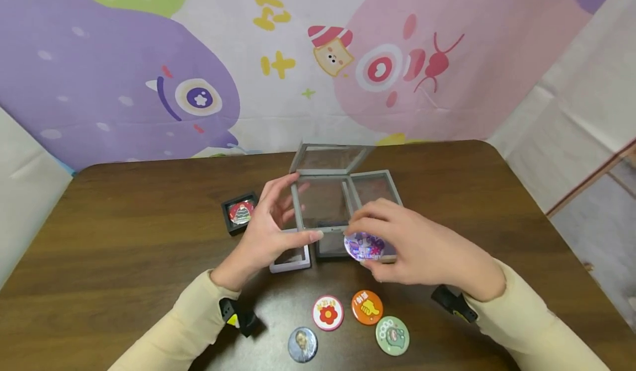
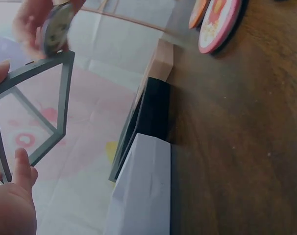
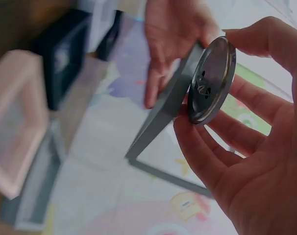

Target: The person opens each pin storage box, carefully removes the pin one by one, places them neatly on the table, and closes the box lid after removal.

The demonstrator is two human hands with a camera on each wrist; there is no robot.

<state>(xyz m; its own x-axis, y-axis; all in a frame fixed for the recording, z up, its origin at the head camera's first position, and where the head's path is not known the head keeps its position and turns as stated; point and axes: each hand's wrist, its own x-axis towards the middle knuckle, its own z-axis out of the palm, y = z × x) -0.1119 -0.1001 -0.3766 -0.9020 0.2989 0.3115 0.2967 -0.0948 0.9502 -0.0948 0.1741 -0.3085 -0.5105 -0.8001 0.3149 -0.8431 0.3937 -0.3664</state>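
My left hand (image 1: pixel 273 227) grips a grey-rimmed display frame (image 1: pixel 296 205) with a clear film window, thumb at the front edge and fingers at the far left side. Its hinged lid (image 1: pixel 325 171) stands raised at the back. Between thumb and fingers, my right hand (image 1: pixel 417 244) pinches a round purple pin badge (image 1: pixel 364 247) at the frame's front right corner. The badge's metal back (image 3: pixel 212 81) with its pin faces the right wrist camera. In the left wrist view the grey frame (image 2: pixel 65 98) is up off the table.
Badges lie in front: red-flower (image 1: pixel 328 313), orange (image 1: pixel 367 307), green (image 1: pixel 392 335) and blue-grey portrait (image 1: pixel 302 344). A black frame (image 1: pixel 228 216) holding a red badge stands left. Lavender (image 1: pixel 293 266), black (image 1: pixel 325 254), grey (image 1: pixel 392 186) and pink (image 3: pixel 38 127) frames lie beneath and behind the hands.
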